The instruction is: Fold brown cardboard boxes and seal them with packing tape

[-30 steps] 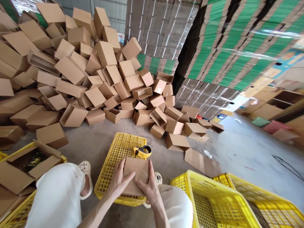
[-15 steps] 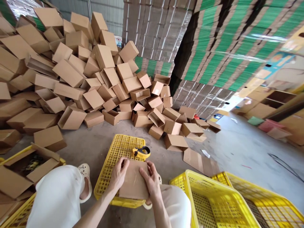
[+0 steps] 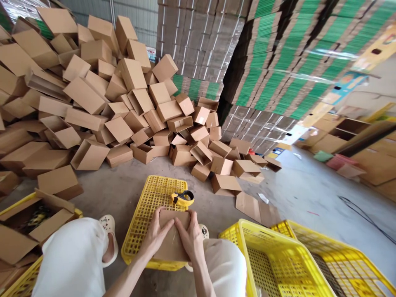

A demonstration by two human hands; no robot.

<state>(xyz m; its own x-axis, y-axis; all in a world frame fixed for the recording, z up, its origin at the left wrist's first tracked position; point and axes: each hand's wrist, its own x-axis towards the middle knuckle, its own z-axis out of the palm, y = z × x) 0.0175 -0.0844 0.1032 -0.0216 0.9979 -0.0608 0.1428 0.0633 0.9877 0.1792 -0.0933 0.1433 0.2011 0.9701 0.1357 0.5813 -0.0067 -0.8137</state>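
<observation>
A small brown cardboard box (image 3: pixel 172 244) rests on an upturned yellow plastic crate (image 3: pixel 136 225) between my knees. My left hand (image 3: pixel 157 233) grips its left side, fingers curled over the far left corner and thumb lying on the top. Opposite it, my right hand (image 3: pixel 189 235) holds the right side in the same way. Both thumbtips nearly meet on the box's top near the far edge. Just beyond the box, a yellow and black tape dispenser (image 3: pixel 183 199) lies on the crate.
Two yellow crates (image 3: pixel 275 264) stand to my right. At my left, an open carton (image 3: pixel 37 218) with dark contents sits in another yellow crate. A large heap of cardboard boxes (image 3: pixel 123 107) lies ahead, with strapped stacks of flattened cardboard (image 3: pixel 278 62) behind it.
My left thumb has moved onto the box's top, and my right hand has shifted so the thumbs come close together near the far edge. The view has turned slightly right.
</observation>
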